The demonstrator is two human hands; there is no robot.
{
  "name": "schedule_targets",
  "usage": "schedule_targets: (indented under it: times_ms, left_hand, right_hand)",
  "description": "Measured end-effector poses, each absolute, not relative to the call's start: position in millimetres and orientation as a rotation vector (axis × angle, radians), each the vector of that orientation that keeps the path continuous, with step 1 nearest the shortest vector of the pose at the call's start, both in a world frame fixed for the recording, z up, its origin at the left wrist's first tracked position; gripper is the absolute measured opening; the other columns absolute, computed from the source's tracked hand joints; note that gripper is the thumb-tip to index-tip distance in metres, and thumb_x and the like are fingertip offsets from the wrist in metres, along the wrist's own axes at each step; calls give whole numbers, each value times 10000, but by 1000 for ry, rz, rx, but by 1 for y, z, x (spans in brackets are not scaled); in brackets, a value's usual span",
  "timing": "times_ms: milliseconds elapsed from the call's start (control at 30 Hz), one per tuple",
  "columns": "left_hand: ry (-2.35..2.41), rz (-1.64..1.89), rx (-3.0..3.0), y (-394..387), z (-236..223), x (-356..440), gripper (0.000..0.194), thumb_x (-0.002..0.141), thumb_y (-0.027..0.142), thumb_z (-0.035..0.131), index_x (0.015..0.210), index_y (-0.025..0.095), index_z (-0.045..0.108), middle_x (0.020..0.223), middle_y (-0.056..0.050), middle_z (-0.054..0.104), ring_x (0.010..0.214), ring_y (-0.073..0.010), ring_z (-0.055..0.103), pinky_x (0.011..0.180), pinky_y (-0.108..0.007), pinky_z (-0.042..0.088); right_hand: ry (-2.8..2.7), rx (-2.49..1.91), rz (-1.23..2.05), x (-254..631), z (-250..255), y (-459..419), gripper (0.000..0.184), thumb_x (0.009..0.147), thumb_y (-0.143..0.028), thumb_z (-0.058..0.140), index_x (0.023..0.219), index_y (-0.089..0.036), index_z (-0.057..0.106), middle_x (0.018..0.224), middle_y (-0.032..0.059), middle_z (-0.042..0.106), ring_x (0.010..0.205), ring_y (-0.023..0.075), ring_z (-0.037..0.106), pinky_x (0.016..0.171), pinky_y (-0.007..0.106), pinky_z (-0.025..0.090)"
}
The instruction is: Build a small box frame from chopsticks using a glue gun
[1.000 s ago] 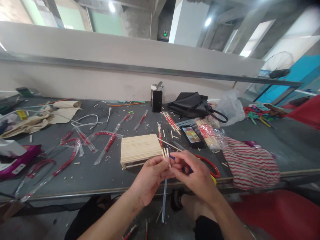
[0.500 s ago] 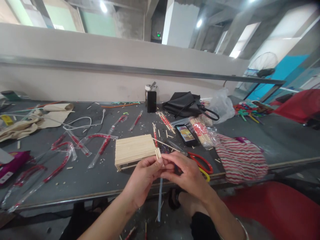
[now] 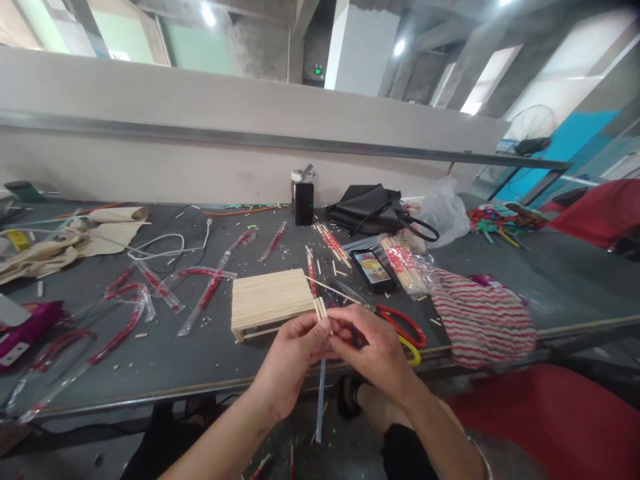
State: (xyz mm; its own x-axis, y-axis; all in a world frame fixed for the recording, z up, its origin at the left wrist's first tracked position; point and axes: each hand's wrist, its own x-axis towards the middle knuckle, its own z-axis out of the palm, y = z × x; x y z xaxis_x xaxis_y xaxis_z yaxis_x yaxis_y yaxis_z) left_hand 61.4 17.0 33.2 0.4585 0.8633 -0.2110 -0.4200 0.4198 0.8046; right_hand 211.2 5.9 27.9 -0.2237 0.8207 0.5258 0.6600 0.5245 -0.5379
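Observation:
Close together at the table's front edge, my left hand (image 3: 294,353) and my right hand (image 3: 377,350) are both closed on a few short wooden sticks (image 3: 321,307). The sticks' pale ends poke up between my fingertips; their lower parts are hidden. Below the hands shows a long translucent bluish strip (image 3: 321,407), whose upper end I cannot make out. Just beyond my left hand stands a small model made of wooden sticks (image 3: 270,293), with a flat slatted top on short legs. One thin stick (image 3: 333,289) reaches out from its right side.
Scissors with red and yellow handles (image 3: 407,327) lie right of my hands, near a phone (image 3: 373,270) and bagged chopsticks (image 3: 403,263). Red-printed plastic wrappers (image 3: 205,293) and stick scraps litter the left. A striped cloth (image 3: 483,320) hangs over the front edge.
Both hands have shifted very slightly right with the sticks, which stay gripped between them. Things on the table lie as before.

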Motion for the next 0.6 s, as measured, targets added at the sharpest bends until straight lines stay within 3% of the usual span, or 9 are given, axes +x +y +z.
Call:
schedule_targets:
  times_ms: [133,200,300,367,600]
  left_hand:
    - [711,868,725,19,31,61,260,765,371,704,820,119,669,820,-107,728,739,-190,684,754,-318,522]
    - [735,870,740,21,33,60,273,774,385,692,825,118,664,843,-123,736,760,-209,699,739,-318,533]
    - [757,873,779,24,37,58,268,792,382,674,825,116,657,895,-142,738,780,-218,708,720,-307,541]
    - [747,857,801,24,40,59,264,801,380,663,818,117,648,894,-140,737,769,-213,709,714,-303,543]
    - [719,800,880,22,36,66,268,832,381,620,844,114,643,882,-131,723,692,-175,692,666,-277,533]
  right_hand:
    - [-1978,-1282,368,236,43,5,224,842,-289,607,1061,-250,639,900,18,687,775,151,638,671,248,505]
    - [-1840,-1469,253,271,47,10,199,871,-330,563,1016,-247,670,922,23,706,788,164,652,651,250,499]
    - [-1713,-1825,-138,343,38,26,195,869,-292,538,937,-204,698,944,64,722,853,213,658,729,298,488]
    - [-1914,-2029,-338,386,26,38,222,863,-231,501,898,-188,717,919,90,723,870,234,651,747,319,468]
    - [-2169,-2027,-298,423,3,52,192,806,-189,536,780,-199,725,810,85,691,799,203,616,709,282,423]
